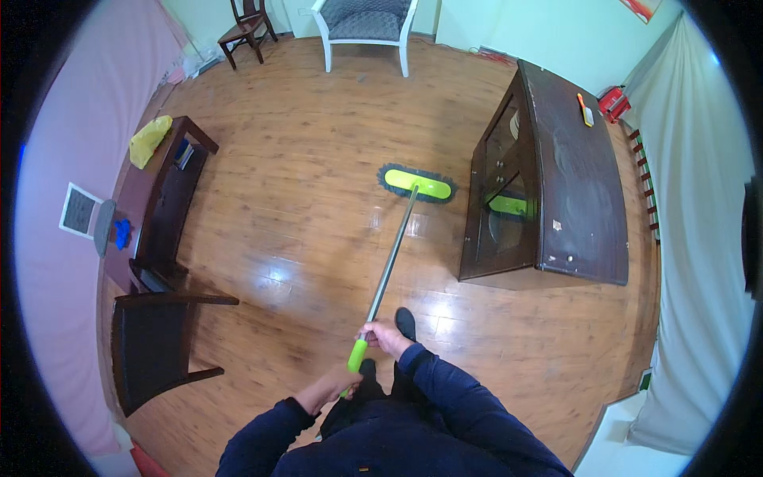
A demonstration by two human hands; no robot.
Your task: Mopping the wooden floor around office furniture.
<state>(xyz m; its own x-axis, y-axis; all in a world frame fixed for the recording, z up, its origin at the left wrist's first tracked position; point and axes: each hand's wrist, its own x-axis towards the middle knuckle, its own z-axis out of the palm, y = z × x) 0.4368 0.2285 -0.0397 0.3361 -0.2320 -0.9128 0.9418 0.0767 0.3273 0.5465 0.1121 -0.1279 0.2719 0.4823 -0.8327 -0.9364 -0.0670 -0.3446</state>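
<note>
A flat mop (417, 184) with a bright green plate and a grey fringed pad lies on the wood-look floor, a short way left of the dark cabinet. Its metal pole slants down towards me and ends in a green grip. My left hand (340, 384) is closed round the lower part of that green grip. Higher up, my right hand (381, 337) holds the pole just above the grip. Both sleeves are dark blue, and my black shoes show below and beside the pole.
A dark wooden cabinet (581, 179) with glass doors stands at right, a brush (585, 111) on its top. At left are a low dark table (158, 197) with a yellow cloth (149, 142) and a dark armchair (152, 346). A grey-seated chair (366, 21) and a small wooden chair (247, 28) stand far ahead.
</note>
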